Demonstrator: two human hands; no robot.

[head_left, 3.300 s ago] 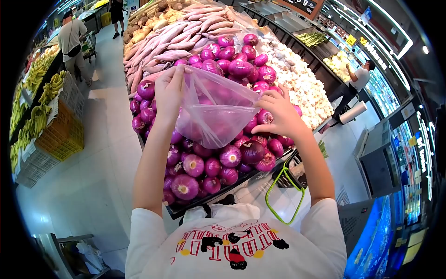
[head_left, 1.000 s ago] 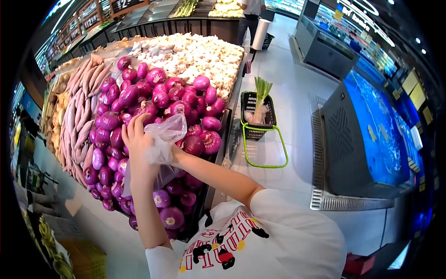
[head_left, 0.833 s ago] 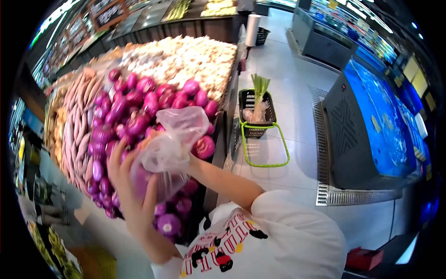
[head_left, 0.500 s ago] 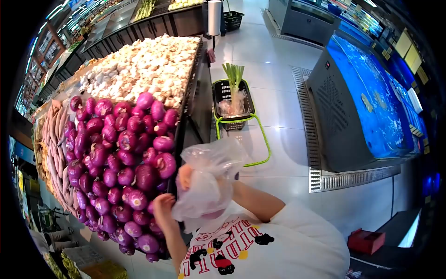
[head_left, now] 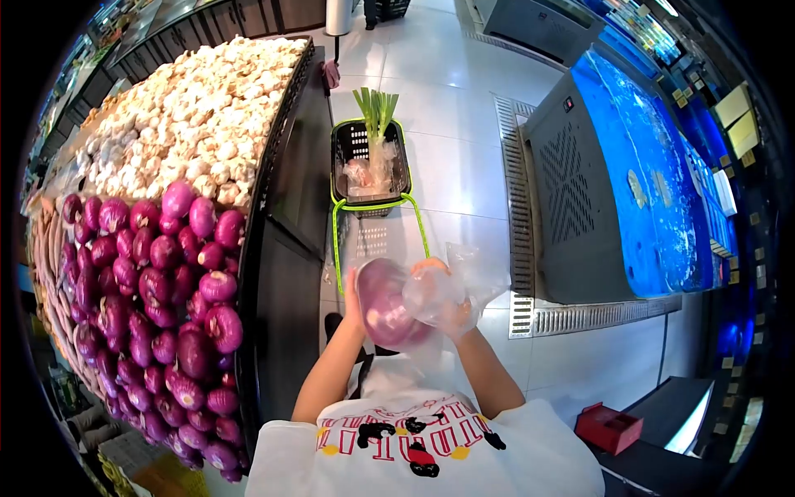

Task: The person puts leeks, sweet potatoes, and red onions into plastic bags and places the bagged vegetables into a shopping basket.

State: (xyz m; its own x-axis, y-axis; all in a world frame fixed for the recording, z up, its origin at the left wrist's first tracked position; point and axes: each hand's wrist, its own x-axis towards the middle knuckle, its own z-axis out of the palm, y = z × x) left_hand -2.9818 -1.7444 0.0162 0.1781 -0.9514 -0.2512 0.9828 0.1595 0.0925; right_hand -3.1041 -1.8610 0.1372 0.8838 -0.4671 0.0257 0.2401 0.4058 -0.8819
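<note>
In front of my chest is a clear plastic bag [head_left: 383,302] with purple-red onions showing through its side. My left hand [head_left: 354,305] holds the bag from its left side, the fingers along the plastic. Loose plastic at the bag's upper right is bunched in my right hand [head_left: 454,313], which the film partly covers. A heap of red onions [head_left: 157,306] lies on the stand to my left. On the floor ahead stands a black shopping basket [head_left: 373,199] with a green handle, holding a leafy green stalk vegetable [head_left: 377,116] and bagged items.
Garlic bulbs [head_left: 195,124] are piled beyond the onions, and long pinkish roots [head_left: 54,282] lie at the far left. A blue-topped tank [head_left: 638,182] stands on the right beside a floor drain grate [head_left: 522,207]. A red box [head_left: 609,427] sits at lower right.
My hands and the bag have moved right, away from the onion stand. My left hand has gone from beside the heap to the bag's side. The view has shifted too.
</note>
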